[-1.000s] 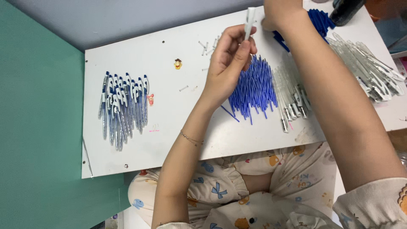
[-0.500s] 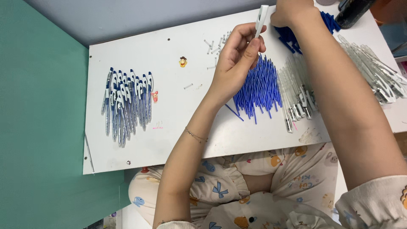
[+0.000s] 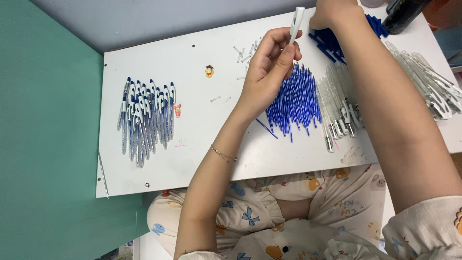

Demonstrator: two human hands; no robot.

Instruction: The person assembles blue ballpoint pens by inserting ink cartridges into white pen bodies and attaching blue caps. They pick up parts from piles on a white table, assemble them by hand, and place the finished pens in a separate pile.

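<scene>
Pen part: a slim white pen piece [image 3: 295,24], with a clip-like notch at its top, is standing nearly upright at the upper centre of the frame, raised above the white table [image 3: 202,149].
Left hand: the left hand [image 3: 269,67] is pinching the lower end of the pen part, fingers closed on it.
Right hand: the right hand [image 3: 332,12] is reaching into the dark blue caps [image 3: 346,41] at the top edge (whether it is gripping anything, I cannot tell).
Nearby: blue refills [image 3: 293,101] are fanning out just below the left hand; clear barrels [image 3: 339,110] are lying beside them; small springs [image 3: 243,55] are scattered at upper centre.
Far left: finished pens [image 3: 144,120] are lying in a pile.
Change: compared with half a second ago, the pen part is sitting slightly lower and more central; the right hand is now further from it.
</scene>
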